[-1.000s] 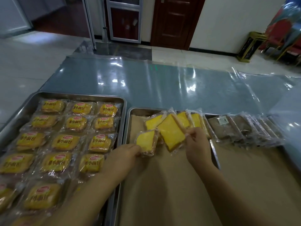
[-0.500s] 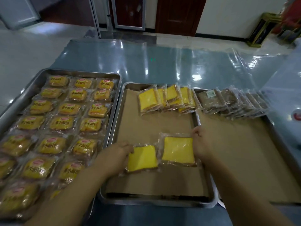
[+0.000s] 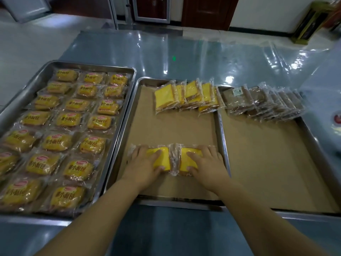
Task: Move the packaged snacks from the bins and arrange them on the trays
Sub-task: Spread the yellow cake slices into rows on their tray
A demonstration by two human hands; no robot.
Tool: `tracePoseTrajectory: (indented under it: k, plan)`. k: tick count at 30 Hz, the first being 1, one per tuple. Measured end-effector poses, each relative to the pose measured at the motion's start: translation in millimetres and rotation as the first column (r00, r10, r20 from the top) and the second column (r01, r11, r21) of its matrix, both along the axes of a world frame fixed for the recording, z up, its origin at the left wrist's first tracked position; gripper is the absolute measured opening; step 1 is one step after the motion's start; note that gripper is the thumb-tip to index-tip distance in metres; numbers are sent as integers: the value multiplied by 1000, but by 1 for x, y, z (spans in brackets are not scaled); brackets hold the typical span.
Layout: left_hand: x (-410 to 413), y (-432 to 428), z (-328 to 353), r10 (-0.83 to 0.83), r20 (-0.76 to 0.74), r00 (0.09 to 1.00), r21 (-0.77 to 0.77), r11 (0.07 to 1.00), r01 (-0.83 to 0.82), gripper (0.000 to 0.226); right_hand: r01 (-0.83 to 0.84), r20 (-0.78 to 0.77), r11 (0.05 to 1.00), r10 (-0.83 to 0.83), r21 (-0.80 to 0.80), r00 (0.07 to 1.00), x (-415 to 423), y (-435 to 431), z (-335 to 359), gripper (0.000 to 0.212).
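Three trays stand side by side on the table (image 3: 184, 52). The left tray (image 3: 92, 64) holds wrapped buns (image 3: 60, 143) in rows of three. In the middle tray (image 3: 118, 159), a leaning pile of packets (image 3: 186, 97) lies at the far end; two more, the left packet (image 3: 163, 156) and the right packet (image 3: 186, 159), lie touching near the front, under the left hand (image 3: 145, 163) and the right hand (image 3: 206, 163). The right tray (image 3: 313, 143) holds an overlapping row of packets (image 3: 262, 100) along its far end.
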State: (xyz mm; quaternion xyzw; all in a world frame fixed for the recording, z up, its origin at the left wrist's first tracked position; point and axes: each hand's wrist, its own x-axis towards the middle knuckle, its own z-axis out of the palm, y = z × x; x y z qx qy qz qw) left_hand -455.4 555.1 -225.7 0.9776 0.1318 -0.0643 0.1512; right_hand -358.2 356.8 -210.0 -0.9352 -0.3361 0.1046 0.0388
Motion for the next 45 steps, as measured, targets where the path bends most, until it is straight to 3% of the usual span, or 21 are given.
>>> tracePoseTrajectory:
  k: [6, 12, 21, 28, 31, 35, 40, 45]
  plan:
    - [-21, 0, 0, 14, -51, 999, -88, 996, -18, 70, 18, -52, 999, -20, -40, 998, -18, -17, -1, 72]
    - [-40, -3, 4, -17, -65, 998, -71, 997, 12, 70, -19, -109, 1000, 16, -18, 994, -29, -23, -1, 72]
    - [-13, 18, 22, -32, 60, 998, -122, 992, 40, 40, 146, -142, 974, -123, 170, 982, 6, 0, 16, 45]
    - [66, 50, 32, -61, 118, 991, -173, 982, 81, 32, 257, -185, 912, -206, 319, 961, 69, 42, 38, 33]
    - [107, 65, 33, 14, 174, 985, -243, 970, 29, 30, 295, -182, 893, -245, 341, 952, 100, 62, 43, 34]
    - [157, 82, 29, 88, 169, 982, -257, 966, -42, 45, 327, -145, 876, -294, 356, 945, 136, 89, 44, 32]
    - [198, 96, 16, -79, 134, 988, -141, 985, 98, 72, 398, -140, 878, -373, 266, 917, 165, 118, 40, 29]
    - [204, 97, -1, -174, 61, 983, -112, 977, 179, 75, 450, -203, 866, -411, 217, 889, 176, 134, 30, 24]
